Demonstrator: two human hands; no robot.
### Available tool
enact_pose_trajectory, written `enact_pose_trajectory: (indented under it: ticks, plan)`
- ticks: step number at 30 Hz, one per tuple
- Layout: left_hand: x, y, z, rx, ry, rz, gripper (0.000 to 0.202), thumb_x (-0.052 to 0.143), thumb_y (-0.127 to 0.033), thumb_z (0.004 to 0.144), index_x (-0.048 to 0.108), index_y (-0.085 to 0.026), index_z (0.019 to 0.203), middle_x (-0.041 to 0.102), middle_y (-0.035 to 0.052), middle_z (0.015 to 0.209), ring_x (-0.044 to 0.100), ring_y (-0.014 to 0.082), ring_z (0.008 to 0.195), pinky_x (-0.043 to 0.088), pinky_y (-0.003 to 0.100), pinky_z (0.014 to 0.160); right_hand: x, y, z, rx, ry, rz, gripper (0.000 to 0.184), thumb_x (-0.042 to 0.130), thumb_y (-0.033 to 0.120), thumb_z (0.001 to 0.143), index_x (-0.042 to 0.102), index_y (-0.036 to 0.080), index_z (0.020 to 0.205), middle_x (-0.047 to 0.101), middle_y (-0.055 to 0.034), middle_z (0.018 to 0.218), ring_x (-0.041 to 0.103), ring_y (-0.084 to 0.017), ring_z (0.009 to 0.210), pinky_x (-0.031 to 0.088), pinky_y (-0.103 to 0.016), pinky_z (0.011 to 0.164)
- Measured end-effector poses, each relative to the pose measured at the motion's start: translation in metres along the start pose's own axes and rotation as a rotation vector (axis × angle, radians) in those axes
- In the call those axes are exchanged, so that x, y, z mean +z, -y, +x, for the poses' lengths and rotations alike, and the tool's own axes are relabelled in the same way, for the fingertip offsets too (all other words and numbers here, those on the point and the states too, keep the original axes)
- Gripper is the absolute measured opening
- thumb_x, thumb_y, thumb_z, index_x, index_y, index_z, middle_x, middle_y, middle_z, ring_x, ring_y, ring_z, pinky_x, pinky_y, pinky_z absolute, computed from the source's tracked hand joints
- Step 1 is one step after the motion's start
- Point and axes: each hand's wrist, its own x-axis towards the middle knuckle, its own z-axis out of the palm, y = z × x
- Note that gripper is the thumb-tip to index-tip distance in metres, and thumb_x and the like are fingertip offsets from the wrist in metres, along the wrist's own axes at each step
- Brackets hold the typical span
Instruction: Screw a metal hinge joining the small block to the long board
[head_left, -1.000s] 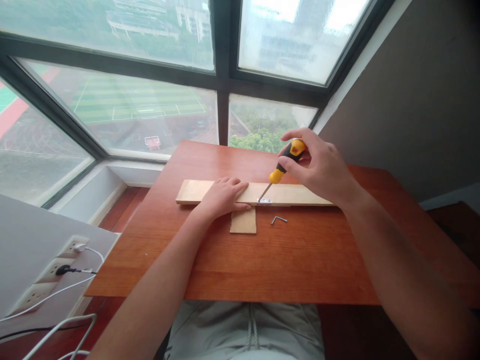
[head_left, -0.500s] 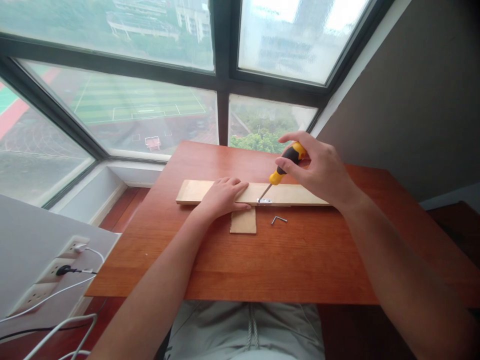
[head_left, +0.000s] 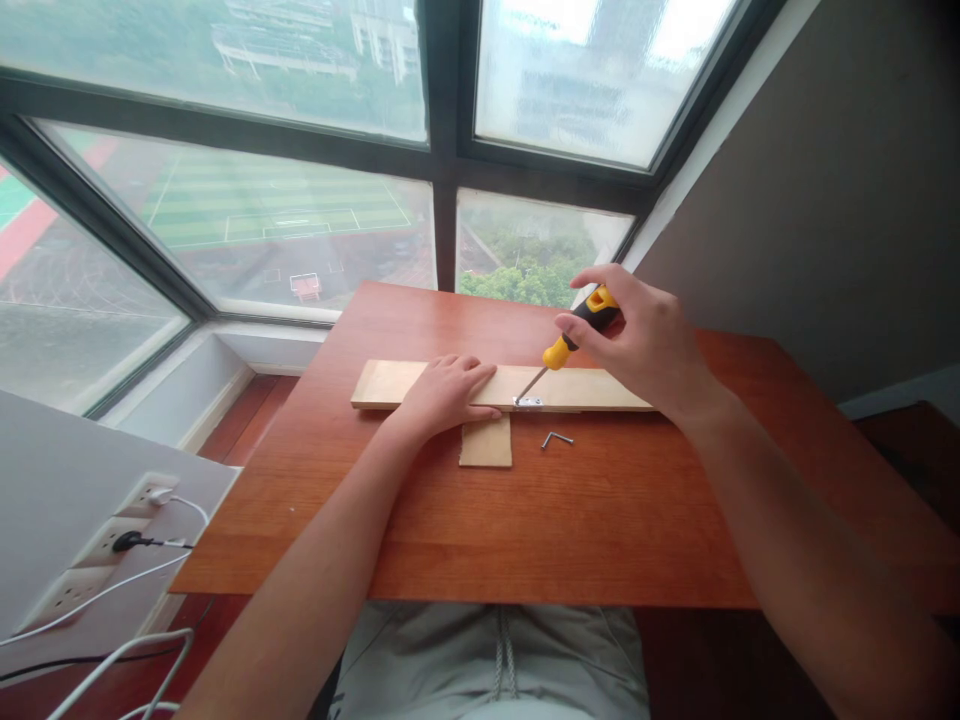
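My left hand (head_left: 444, 392) lies flat, fingers stretched out, on a long pale wooden board (head_left: 592, 390) that runs across the table. A short wooden piece (head_left: 487, 442) sticks out from under the board toward me. My right hand (head_left: 637, 335) is closed round the handle of a yellow-and-black screwdriver (head_left: 577, 330). The screwdriver leans down to the left, and its tip rests on a small metal bracket (head_left: 529, 402) at the board's near edge, just right of my left fingertips.
A small bent metal key (head_left: 556, 438) lies on the reddish wooden table (head_left: 525, 530) just in front of the board. Large windows stand beyond the table. A power strip with white cables (head_left: 112, 540) sits low at the left. A grey wall rises at the right.
My right hand has shifted its grip on the screwdriver handle and moved slightly right; the handle has turned in my fingers. The tip stays on the bracket. My left hand has not moved.
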Motion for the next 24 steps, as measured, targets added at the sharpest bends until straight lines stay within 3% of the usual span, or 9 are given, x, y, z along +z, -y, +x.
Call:
enact_pose_trajectory:
  ticks: [3,7,9,15,19,22,24]
  plan:
    - [-0.001,0.000,0.000,-0.002,0.002,-0.002,0.064,0.063,-0.063,0.083,0.055,-0.026,0.134,0.061,0.0112,0.128,0.058,0.0309,0.113,0.043,0.040,0.094,0.000,0.004,0.002,0.025,0.021,0.006,0.034,0.064,0.042,0.085,0.063,0.023,0.112,0.069,-0.0049,0.087,0.063,-0.021,0.071,0.052,-0.038,0.069]
    - [0.000,0.000,0.000,0.000,0.002,0.005,0.064,0.063,-0.063,0.083,0.055,-0.025,0.134,0.061,0.0112,0.128,0.059,0.0309,0.112,0.044,0.040,0.094,-0.004,0.009,0.004,0.012,0.160,0.288,0.042,0.060,0.024,0.083,0.056,0.022,0.125,0.070,-0.0068,0.112,0.067,-0.021,0.088,0.056,-0.036,0.075]
    - [0.000,0.000,0.000,0.001,-0.002,0.009,0.064,0.063,-0.063,0.083,0.055,-0.025,0.134,0.061,0.0112,0.128,0.059,0.0309,0.112,0.044,0.041,0.095,-0.005,0.010,0.005,-0.005,0.186,0.335,0.043,0.060,0.022,0.083,0.056,0.023,0.126,0.070,-0.0058,0.111,0.067,-0.020,0.090,0.057,-0.036,0.077]
    - [0.000,0.000,0.000,0.002,-0.007,0.008,0.065,0.063,-0.063,0.083,0.055,-0.024,0.135,0.061,0.0121,0.128,0.059,0.0316,0.112,0.044,0.042,0.095,0.002,0.015,0.008,-0.008,0.094,-0.007,0.035,0.067,0.034,0.085,0.062,0.023,0.117,0.070,-0.0046,0.091,0.064,-0.020,0.071,0.052,-0.037,0.070]
    - [0.000,0.000,0.000,0.003,-0.004,0.008,0.065,0.062,-0.064,0.084,0.055,-0.024,0.135,0.062,0.0116,0.128,0.059,0.0312,0.112,0.043,0.041,0.095,0.005,0.023,0.011,-0.005,0.061,-0.181,0.034,0.068,0.047,0.084,0.063,0.023,0.107,0.069,-0.0063,0.087,0.063,-0.022,0.072,0.047,-0.036,0.065]
    - [0.001,0.001,0.000,0.000,-0.006,0.005,0.065,0.063,-0.064,0.083,0.055,-0.024,0.134,0.061,0.0113,0.128,0.059,0.0308,0.112,0.043,0.040,0.095,0.003,0.025,0.013,0.037,0.086,-0.169,0.034,0.059,0.049,0.089,0.062,0.022,0.110,0.068,-0.0067,0.086,0.063,-0.023,0.073,0.046,-0.036,0.065]
    - [0.001,0.001,0.000,0.000,-0.008,0.006,0.065,0.063,-0.064,0.083,0.055,-0.024,0.134,0.061,0.0112,0.128,0.058,0.0307,0.112,0.043,0.040,0.095,0.000,0.024,0.015,0.040,0.163,-0.024,0.032,0.052,0.039,0.093,0.059,0.022,0.118,0.069,-0.0064,0.093,0.064,-0.022,0.078,0.048,-0.036,0.070]
